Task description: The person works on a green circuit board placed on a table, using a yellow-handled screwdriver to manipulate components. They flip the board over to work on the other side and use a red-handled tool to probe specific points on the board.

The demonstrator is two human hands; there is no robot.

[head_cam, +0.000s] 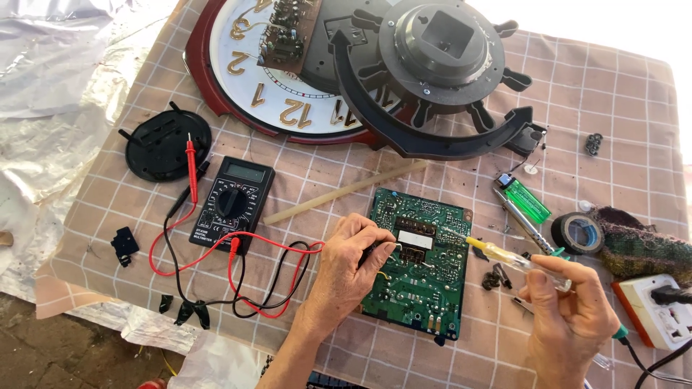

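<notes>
My left hand (357, 252) rests curled on the left edge of the green circuit board (419, 263), a flat rectangle studded with small parts, fingertips pinched on something thin and dark that I cannot make out. My right hand (569, 306) closes around a clear-handled screwdriver (504, 256), its yellow tip touching the board's upper right. The board lies on the desk's checked beige cloth (598, 94). Left of the board sits a black multimeter (232, 203) with looping red and black leads (238, 277). Above the board lie a pale stick (346, 191) and a round wall clock (303, 65), partly covered by black plastic parts. Right of the board are a green lighter (526, 199), a tape roll (577, 232) and a white socket block (659, 310), cut off by the frame edge.
</notes>
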